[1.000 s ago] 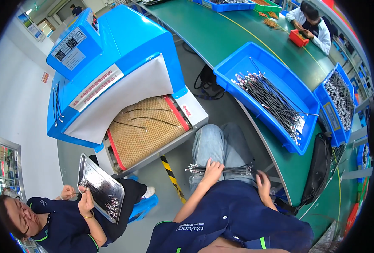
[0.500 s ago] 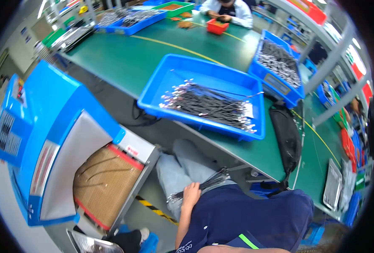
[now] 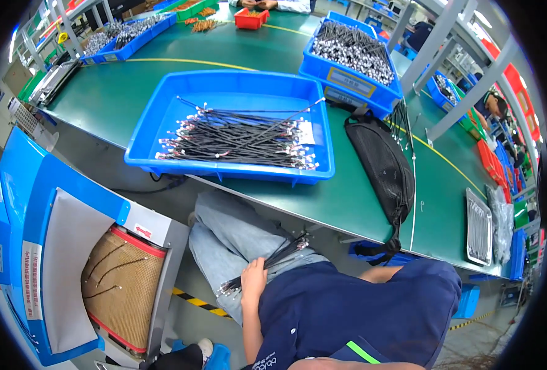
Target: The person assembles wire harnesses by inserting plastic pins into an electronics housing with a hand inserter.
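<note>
A bundle of thin black cables [image 3: 284, 251] with small light-coloured end connectors lies across my lap, over the jeans. My left hand [image 3: 253, 279] is closed over its near-left part, with connector ends poking out past the fingers. Of my right arm, only a piece of forearm [image 3: 381, 273] shows beyond the dark blue shirt; the hand itself is hidden. In front of me, a wide blue tray [image 3: 162, 105] stands at the table edge. Many more black cables [image 3: 236, 139] with white connectors lie loosely in it, mostly crosswise, and one rests up against the right rim.
Left of my legs, a blue-hooded machine [image 3: 33, 185] has a brown mesh belt [image 3: 125, 290] carrying several dark cables. A black pouch [image 3: 381, 172] lies on the green table [image 3: 341, 200], near stacked blue bins [image 3: 347, 80] of cables. A person's hands [image 3: 261, 5] are behind a red bin [image 3: 250, 20].
My view has swung right, so the table, tray and machine sit farther left in the picture. A piece of my right forearm now shows. My left hand stays on the cable bundle.
</note>
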